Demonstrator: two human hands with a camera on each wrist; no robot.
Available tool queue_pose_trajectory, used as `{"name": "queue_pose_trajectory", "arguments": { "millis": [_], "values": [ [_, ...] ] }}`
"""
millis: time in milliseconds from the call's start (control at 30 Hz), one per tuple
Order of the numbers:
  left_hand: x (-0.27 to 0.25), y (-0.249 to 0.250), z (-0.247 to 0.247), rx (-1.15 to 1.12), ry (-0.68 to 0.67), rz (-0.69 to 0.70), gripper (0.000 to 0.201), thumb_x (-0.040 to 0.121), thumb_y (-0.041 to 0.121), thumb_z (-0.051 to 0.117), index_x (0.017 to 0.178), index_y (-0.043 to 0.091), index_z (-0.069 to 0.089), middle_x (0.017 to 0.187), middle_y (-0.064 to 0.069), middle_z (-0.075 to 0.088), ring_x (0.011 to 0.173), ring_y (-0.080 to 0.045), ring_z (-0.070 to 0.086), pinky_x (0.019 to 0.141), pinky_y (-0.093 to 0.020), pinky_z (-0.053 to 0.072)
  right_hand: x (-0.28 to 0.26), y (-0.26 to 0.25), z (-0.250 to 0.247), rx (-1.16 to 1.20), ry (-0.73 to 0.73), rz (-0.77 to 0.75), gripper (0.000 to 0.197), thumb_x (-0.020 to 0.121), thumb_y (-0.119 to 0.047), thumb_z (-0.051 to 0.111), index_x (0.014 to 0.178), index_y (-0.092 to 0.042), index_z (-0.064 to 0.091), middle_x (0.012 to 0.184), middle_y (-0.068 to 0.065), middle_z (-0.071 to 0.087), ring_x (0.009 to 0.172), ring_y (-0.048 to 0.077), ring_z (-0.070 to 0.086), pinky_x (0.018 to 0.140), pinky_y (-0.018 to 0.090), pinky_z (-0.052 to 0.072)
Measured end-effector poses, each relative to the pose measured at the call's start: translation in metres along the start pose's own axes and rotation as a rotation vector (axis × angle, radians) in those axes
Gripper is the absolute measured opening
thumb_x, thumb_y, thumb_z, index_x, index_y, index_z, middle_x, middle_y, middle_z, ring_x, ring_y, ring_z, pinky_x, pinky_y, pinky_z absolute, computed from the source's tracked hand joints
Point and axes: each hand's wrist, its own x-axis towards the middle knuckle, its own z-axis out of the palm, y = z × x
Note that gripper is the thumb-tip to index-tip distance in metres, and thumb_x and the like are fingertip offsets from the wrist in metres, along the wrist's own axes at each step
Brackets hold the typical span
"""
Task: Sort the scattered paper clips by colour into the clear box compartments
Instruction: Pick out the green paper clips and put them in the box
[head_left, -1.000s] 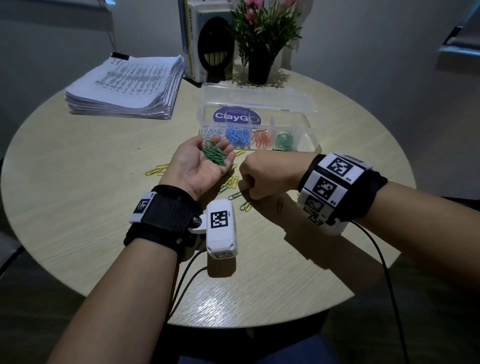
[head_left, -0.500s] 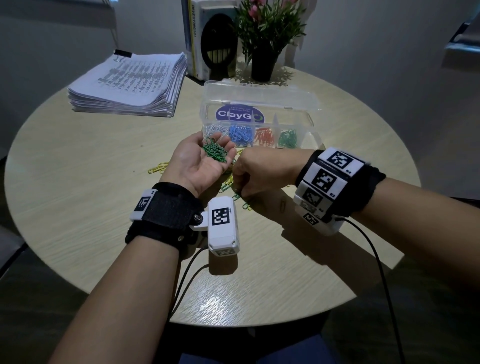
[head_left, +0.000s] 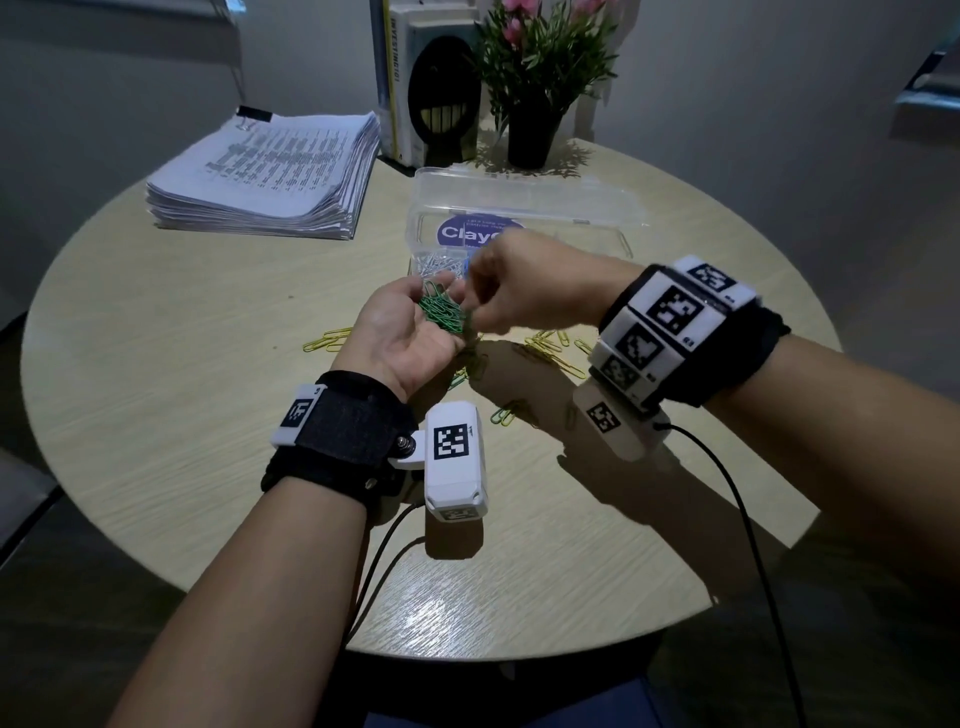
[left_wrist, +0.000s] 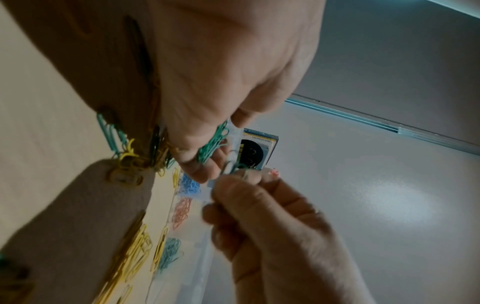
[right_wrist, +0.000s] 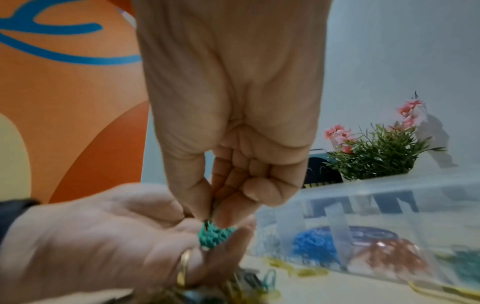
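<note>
One clip: the right hand (head_left: 524, 283) pinches one green clip (left_wrist: 235, 164) with its fingers (right_wrist: 197, 197).
Left hand (head_left: 410, 332): cupped, holding the green pile (head_left: 441, 312).
Clear box (head_left: 597, 228): far side of the table (head_left: 156, 364).
Do well: drop it gently on the pile; don't tip.

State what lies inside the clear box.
The clear box holds silver clips; the wrist views add blue, orange and green clips in separate compartments. The right hand covers part.

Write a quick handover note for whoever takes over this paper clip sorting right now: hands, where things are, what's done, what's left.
Left hand: palm up, cupping a pile of green clips.
Right hand: pinching a green clip over that pile.
Clear box: open behind the hands; silver, blue, orange and green clips already in compartments.
Left: yellow clips and a few green ones on the table; tip the handful into the green compartment.
</note>
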Motion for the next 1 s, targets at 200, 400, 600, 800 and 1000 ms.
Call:
{"name": "queue_pose_trajectory", "arguments": {
  "millis": [200, 400, 600, 800, 1000],
  "values": [
    [-0.005, -0.002, 0.004, 0.043, -0.026, -0.012, 0.031, 0.097, 0.013, 0.029, 0.086, 0.0, 0.055, 0.078, -0.014, 0.061, 0.07, -0.021, 0.057, 0.078, -0.031, 0.051, 0.011, -0.006, -0.008, -0.004, 0.101, 0.013, 0.014, 0.083, -0.016, 0.071, 0.095, -0.008, 0.074, 0.082, 0.007, 0.073, 0.064, 0.013, 0.067, 0.066, 0.03, 0.059],
    [-0.006, 0.002, 0.002, 0.058, 0.033, 0.031, 0.033, 0.1, 0.018, 0.028, 0.085, 0.004, 0.054, 0.079, -0.011, 0.056, 0.075, -0.022, 0.055, 0.079, -0.034, 0.047, -0.008, 0.005, -0.001, -0.163, -0.215, 0.041, 0.006, 0.079, -0.015, 0.073, 0.084, -0.017, 0.073, 0.075, 0.0, 0.071, 0.067, 0.013, 0.063, 0.064, 0.026, 0.052],
    [-0.007, 0.001, 0.001, 0.073, 0.047, 0.048, 0.033, 0.099, 0.018, 0.029, 0.085, 0.004, 0.055, 0.082, -0.012, 0.057, 0.079, -0.023, 0.057, 0.084, -0.036, 0.046, -0.022, 0.01, 0.016, -0.199, -0.379, 0.074, 0.015, 0.076, -0.021, 0.077, 0.074, -0.026, 0.064, 0.069, -0.011, 0.063, 0.066, 0.014, 0.062, 0.062, 0.028, 0.053],
    [-0.007, 0.002, 0.0, 0.063, 0.054, 0.052, 0.036, 0.1, 0.02, 0.028, 0.086, 0.002, 0.055, 0.082, -0.013, 0.057, 0.079, -0.024, 0.056, 0.084, -0.036, 0.046, -0.027, 0.015, 0.014, -0.287, -0.388, 0.096, 0.019, 0.075, -0.02, 0.078, 0.079, -0.024, 0.061, 0.071, -0.012, 0.057, 0.063, 0.007, 0.055, 0.048, 0.019, 0.04],
    [-0.005, 0.01, -0.002, -0.011, 0.07, 0.074, 0.042, 0.103, 0.026, 0.024, 0.085, 0.002, 0.053, 0.078, -0.013, 0.056, 0.077, -0.024, 0.056, 0.079, -0.038, 0.047, -0.022, 0.008, 0.02, -0.241, -0.283, -0.024, 0.011, 0.081, -0.026, 0.072, 0.09, -0.019, 0.07, 0.079, -0.007, 0.062, 0.072, 0.011, 0.056, 0.061, 0.022, 0.043]
  ]
}}
